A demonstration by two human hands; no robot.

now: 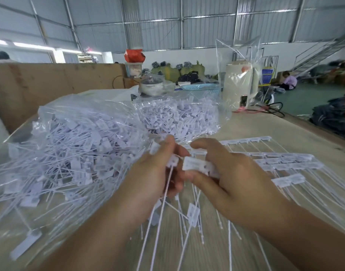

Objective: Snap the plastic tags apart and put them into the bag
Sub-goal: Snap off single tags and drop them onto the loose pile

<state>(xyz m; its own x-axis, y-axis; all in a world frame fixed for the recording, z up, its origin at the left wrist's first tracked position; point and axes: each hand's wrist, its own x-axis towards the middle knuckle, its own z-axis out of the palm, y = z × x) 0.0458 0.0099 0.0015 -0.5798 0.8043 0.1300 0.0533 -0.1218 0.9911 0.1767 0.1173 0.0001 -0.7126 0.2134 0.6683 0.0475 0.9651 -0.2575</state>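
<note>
My left hand [158, 173] grips a bunch of separated white plastic tags [172, 162], their long thin tails hanging down toward me. My right hand [226, 178] pinches the flat head of a white tag strip [196, 164] right beside the left hand. More joined tag strips [285, 161] lie in rows on the table to the right. A large clear plastic bag [73, 137] stuffed with loose white tags lies at the left, its mouth facing the hands. A second clear bag of tags [179, 116] sits behind it.
The work surface is a pale wooden table [255, 126]. A cardboard wall [50, 79] stands at the back left. A pot, a blue basket [201, 89] and an upright empty clear bag [240, 71] are at the far end. A person sits on the floor at far right.
</note>
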